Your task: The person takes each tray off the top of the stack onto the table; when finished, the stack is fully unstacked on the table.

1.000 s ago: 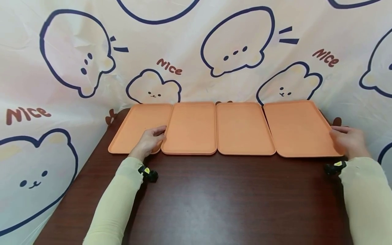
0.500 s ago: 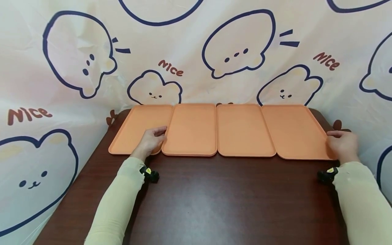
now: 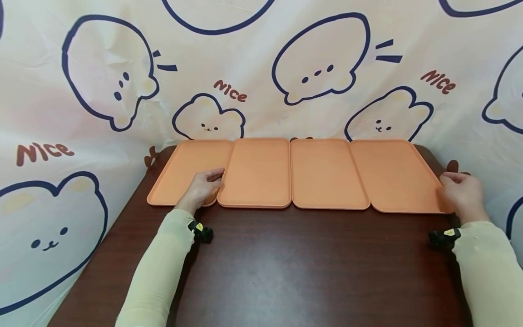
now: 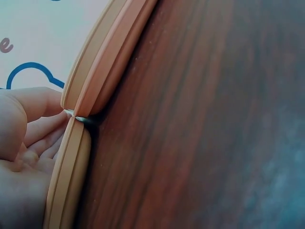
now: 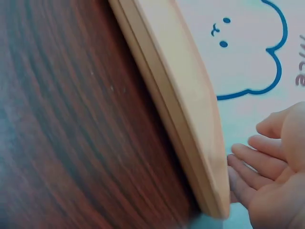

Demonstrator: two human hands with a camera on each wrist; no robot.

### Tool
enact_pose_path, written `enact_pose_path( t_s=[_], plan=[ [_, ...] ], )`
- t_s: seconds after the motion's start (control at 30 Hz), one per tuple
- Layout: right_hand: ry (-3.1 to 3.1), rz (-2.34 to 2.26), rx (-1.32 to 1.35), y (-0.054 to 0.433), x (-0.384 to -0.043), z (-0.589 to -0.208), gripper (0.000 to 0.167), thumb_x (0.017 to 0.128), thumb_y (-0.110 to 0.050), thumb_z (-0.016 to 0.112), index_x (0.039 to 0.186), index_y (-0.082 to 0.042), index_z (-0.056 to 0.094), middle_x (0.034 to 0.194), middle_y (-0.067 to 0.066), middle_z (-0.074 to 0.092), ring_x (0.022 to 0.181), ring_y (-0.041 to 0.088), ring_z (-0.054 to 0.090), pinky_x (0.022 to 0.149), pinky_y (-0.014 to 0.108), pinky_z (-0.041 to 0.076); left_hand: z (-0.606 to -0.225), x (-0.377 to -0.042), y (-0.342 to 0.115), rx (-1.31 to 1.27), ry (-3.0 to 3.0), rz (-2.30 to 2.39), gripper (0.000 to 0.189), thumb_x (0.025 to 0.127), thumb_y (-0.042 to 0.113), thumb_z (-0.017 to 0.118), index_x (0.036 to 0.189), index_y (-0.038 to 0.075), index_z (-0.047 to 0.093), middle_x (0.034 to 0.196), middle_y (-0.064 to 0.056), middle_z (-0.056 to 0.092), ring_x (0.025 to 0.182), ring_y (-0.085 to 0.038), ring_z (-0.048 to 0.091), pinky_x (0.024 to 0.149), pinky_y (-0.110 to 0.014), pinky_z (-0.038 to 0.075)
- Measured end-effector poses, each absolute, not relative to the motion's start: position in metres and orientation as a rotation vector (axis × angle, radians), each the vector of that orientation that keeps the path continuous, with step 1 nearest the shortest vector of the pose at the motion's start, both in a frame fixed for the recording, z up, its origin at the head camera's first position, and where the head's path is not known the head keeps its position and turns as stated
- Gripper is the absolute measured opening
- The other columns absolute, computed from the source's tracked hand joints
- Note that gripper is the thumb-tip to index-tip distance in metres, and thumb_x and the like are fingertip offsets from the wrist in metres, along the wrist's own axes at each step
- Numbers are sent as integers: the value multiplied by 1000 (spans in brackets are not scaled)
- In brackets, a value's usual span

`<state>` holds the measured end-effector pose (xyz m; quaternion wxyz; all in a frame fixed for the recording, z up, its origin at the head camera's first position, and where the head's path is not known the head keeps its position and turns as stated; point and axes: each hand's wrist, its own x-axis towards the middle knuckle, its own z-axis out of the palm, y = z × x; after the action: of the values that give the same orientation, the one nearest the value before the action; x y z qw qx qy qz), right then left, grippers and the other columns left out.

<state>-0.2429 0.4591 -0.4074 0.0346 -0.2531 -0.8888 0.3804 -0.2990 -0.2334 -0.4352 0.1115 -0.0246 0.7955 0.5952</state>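
4 orange trays (image 3: 320,175) side by side across mid-frame on the bench (image 3: 286,268) — lining-up looks nearly done, maybe slight squaring left. Left hand (image 3: 199,188): fingers extended, at leftmost seam; right hand (image 3: 465,193): fingers loose, not gripping, at right-end edge.

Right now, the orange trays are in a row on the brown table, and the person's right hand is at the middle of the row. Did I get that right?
Not quite: the right hand is at the right end, by the outer edge of the rightmost tray. The head view shows it.
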Motion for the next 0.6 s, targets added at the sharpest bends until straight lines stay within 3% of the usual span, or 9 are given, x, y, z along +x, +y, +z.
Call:
enact_pose_path(
  t_s=[0.07,0.1,0.2,0.3,0.43,0.53,0.6],
  plan=[
    [-2712,1195,-784,454,-243,-403,63,115,-40,36,163,0,40,171,31,33,158,50,30,126,65,32,-435,-299,-233,-74,2328,1756,60,109,2,58,166,5,41,173,-17,40,162,-28,37,126,-37,40],
    [-2711,1198,-781,450,-243,-401,64,115,-42,36,164,-1,40,171,30,35,156,49,33,123,62,38,-435,-299,-233,-75,2325,1761,60,109,2,58,166,5,41,173,-17,40,161,-28,37,127,-40,39],
    [-2710,1189,-716,436,-242,-396,64,114,-46,38,162,-3,46,164,27,47,138,35,53,105,34,55,-435,-299,-232,-74,2324,1764,60,109,2,58,166,5,41,173,-16,40,161,-28,37,128,-42,37],
    [-2711,1224,-616,418,-244,-392,64,115,-47,40,162,-4,48,157,24,56,112,9,63,84,13,57,-435,-298,-233,-65,2321,1766,60,109,2,57,167,5,40,173,-16,39,162,-29,36,129,-43,36],
    [-2688,1341,-498,393,-247,-391,63,115,-45,41,162,-3,47,157,26,56,104,-8,62,101,23,55,-437,-297,-234,-55,2313,1773,60,109,3,56,166,5,40,174,-16,38,163,-30,34,130,-45,34],
    [-2678,1412,-410,376,-248,-392,62,116,-43,41,162,-3,47,156,23,58,103,-11,63,104,26,54,-437,-298,-234,-47,2314,1779,59,109,3,56,166,4,40,174,-16,38,163,-29,34,131,-46,33],
    [-2662,1462,-330,366,-250,-392,60,116,-41,43,161,-1,48,147,13,66,101,-13,64,100,21,55,-438,-298,-234,-47,2315,1782,59,109,2,56,166,3,40,174,-16,38,163,-29,34,131,-45,32]
  ],
)
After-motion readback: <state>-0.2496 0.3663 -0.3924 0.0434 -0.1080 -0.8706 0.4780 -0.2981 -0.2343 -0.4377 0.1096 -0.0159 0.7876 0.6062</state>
